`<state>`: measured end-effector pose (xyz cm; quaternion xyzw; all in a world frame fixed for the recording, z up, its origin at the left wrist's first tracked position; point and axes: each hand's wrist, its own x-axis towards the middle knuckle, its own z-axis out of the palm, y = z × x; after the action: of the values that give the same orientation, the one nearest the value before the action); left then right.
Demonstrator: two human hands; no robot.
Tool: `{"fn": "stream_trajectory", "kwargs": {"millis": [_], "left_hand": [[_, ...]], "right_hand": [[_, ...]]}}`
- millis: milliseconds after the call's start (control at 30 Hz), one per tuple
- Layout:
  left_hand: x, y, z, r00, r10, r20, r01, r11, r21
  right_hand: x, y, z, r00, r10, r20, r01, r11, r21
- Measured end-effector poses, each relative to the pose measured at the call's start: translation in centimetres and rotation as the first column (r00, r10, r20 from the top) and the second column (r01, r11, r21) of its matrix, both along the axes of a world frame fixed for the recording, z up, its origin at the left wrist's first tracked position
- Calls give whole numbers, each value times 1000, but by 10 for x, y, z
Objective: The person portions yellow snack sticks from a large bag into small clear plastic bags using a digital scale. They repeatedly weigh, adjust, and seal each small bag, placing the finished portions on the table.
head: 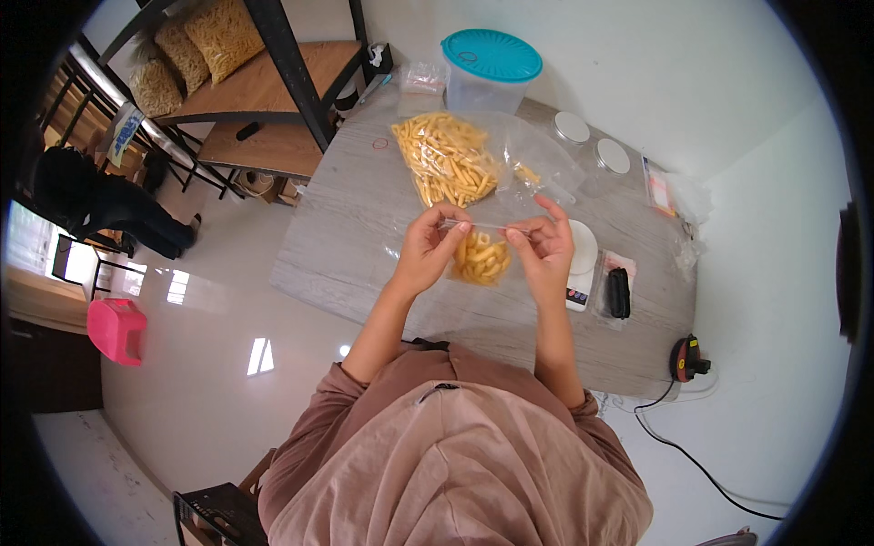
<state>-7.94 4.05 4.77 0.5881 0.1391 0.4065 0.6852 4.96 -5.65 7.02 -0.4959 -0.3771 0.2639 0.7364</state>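
Note:
Between my hands hangs a small clear plastic bag [483, 263] with yellow stick snacks inside. My left hand [433, 246] pinches the left end of its top edge between thumb and fingers. At the other end, my right hand [543, 246] grips the same edge, its index finger raised. Just beyond my hands lies a large clear bag [447, 160] full of the same snacks. A few snack pieces [526, 173] show in the clear plastic to its right. Close to my right hand sits a white digital kitchen scale [582, 263], partly hidden by that hand.
On the wooden table [341, 239] stand a teal-lidded plastic tub [491, 68] and two white-lidded jars [611, 158]. A black pouch [618, 293] lies on plastic packets at right. A cable reel [686, 358] sits at the table's right corner. A person [116, 198] is far left, near a pink stool [117, 331].

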Motion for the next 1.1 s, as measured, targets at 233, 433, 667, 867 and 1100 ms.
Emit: {"fn": "stream_trajectory", "kwargs": {"millis": [233, 433, 667, 867, 1100], "left_hand": [[3, 0, 2, 993, 109, -53, -105, 991, 78], [8, 1, -2, 991, 136, -6, -134, 986, 103], [10, 4, -1, 987, 134, -88, -124, 985, 117], [14, 10, 3, 999, 45, -10, -43, 991, 125], [10, 8, 4, 997, 79, -23, -74, 982, 176]], "right_hand": [[0, 9, 2, 990, 39, 139, -30, 997, -67], [-3, 12, -1, 989, -29, 147, 32, 999, -15], [-1, 17, -6, 979, -78, 188, 73, 997, 35], [4, 15, -9, 967, -54, 248, 51, 999, 18], [-2, 15, -6, 923, -37, 383, 51, 998, -26]]}}
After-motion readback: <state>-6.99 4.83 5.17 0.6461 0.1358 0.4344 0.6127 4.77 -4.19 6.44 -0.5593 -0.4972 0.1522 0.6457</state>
